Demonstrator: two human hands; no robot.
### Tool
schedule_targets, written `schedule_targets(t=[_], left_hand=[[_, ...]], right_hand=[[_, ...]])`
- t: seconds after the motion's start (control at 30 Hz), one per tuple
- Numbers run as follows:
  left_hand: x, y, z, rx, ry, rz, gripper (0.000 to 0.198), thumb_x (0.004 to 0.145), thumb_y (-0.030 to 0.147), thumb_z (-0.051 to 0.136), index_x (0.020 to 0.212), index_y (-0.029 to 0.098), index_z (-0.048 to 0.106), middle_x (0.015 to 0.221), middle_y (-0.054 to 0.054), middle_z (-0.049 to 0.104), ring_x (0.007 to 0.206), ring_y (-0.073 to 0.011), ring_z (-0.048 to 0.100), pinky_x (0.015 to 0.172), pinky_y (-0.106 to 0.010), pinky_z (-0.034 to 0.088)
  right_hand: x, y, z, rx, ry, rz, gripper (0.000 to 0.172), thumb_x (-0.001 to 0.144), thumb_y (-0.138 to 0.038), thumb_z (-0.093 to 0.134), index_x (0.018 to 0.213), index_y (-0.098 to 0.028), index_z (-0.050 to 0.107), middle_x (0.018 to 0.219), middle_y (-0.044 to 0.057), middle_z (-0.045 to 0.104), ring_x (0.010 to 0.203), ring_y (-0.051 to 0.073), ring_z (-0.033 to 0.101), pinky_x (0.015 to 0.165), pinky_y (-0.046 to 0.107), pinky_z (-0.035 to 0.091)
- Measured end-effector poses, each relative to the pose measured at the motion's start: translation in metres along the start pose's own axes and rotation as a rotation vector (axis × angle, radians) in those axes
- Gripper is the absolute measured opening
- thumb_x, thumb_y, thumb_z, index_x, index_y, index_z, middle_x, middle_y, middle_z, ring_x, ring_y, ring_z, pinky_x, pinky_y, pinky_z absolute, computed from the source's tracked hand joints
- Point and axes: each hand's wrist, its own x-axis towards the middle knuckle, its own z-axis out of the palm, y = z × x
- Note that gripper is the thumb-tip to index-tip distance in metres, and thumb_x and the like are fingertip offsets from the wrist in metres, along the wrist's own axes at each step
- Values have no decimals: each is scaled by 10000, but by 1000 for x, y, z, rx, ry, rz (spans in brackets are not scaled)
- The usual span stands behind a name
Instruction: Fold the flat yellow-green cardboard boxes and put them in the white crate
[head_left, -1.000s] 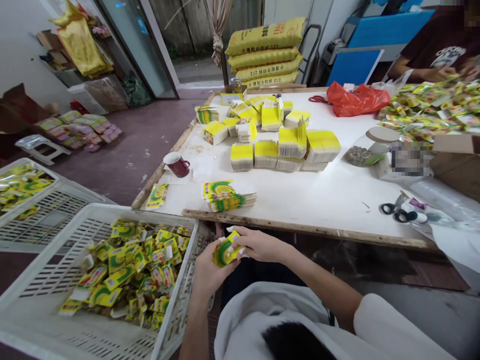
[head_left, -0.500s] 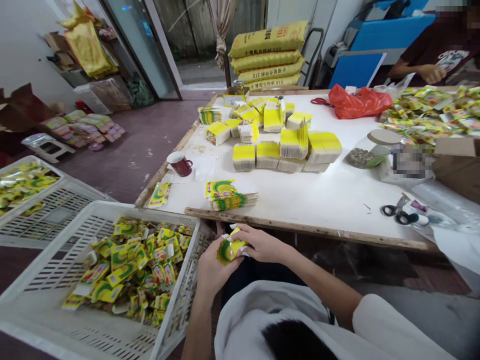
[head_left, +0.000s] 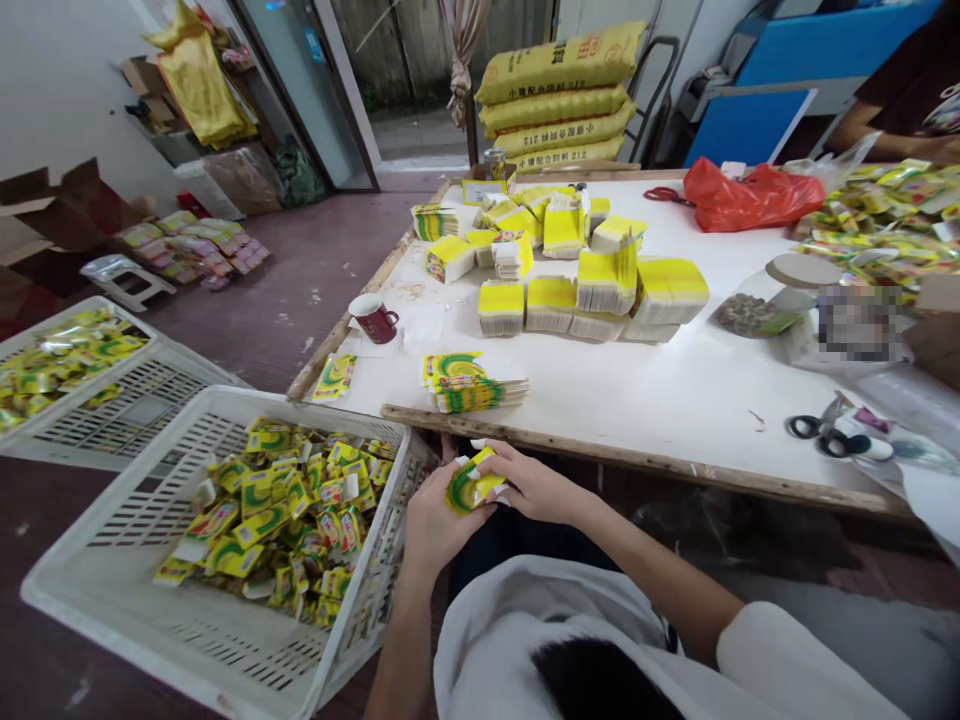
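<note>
Between both hands, in front of the table edge, is a small yellow-and-green cardboard box (head_left: 465, 487) with white flaps showing at its end. My left hand (head_left: 437, 522) is closed around its left side. My right hand (head_left: 529, 487) grips it from the right, fingers bent over the top. White coverings show on some fingertips. Just beyond the hands, a fanned stack of flat printed cartons (head_left: 472, 385) lies on the white table (head_left: 585, 400). To the left of my left hand stands a white plastic crate (head_left: 375, 545) holding many similar yellow-green boxes (head_left: 262, 525).
A maroon mug (head_left: 373, 318) stands near the table's left edge. Bundled yellow cartons (head_left: 551, 300) fill the table's middle. Scissors (head_left: 821, 435) lie at right, a red plastic bag (head_left: 750, 195) farther back. A co-worker's sleeve (head_left: 892, 75) shows at upper right. Another crate (head_left: 142, 410) stands at left.
The view has shifted, so the table and crates appear slightly farther right. Both hands keep hold of the box, with only slight finger movement.
</note>
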Motion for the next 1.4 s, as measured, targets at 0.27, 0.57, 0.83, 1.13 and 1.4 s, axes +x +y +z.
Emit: schedule_targets(t=[0.27, 0.57, 0.83, 1.13, 1.4], left_hand=[[9, -6, 0, 46, 106, 125, 549, 722, 430, 795, 1178, 200, 595, 1118, -121, 687, 1052, -287, 643, 947, -459, 514], [21, -8, 20, -855, 322, -305, 564, 723, 461, 800, 1159, 195, 559, 1041, -65, 673, 942, -194, 679, 827, -314, 543], [23, -5, 20, -1026, 308, -365, 585, 607, 316, 896, 1100, 182, 612, 907, -33, 734, 773, -154, 700, 755, -293, 575], [23, 15, 22, -1067, 352, -362, 484, 639, 313, 883, 1034, 184, 635, 850, -10, 742, 738, -136, 705, 714, -247, 578], [18, 27, 32, -1058, 418, -380, 488, 679, 337, 861, 1079, 188, 625, 883, -4, 746, 770, -129, 714, 776, -238, 563]], right_hand=[[3, 12, 0, -18, 52, -67, 437, 858, -92, 595, 1280, -194, 538, 1457, 195, 442, 1395, 275, 438, 1105, 448, 402], [-1, 20, -20, -130, 377, -151, 376, 863, -165, 640, 1225, -232, 565, 1359, 174, 515, 1345, 308, 485, 1017, 471, 497], [-4, 22, -21, -194, 242, -159, 247, 890, -156, 614, 1129, -214, 643, 1386, 188, 487, 1234, 293, 575, 954, 433, 534], [-2, 12, -14, -9, 295, -160, 511, 899, -266, 622, 1357, -207, 404, 1421, 205, 405, 1372, 325, 412, 1090, 527, 411], [7, 18, -1, 121, 425, -18, 698, 963, -459, 508, 1522, -177, 198, 1502, 216, 376, 1428, 312, 373, 1177, 521, 323]])
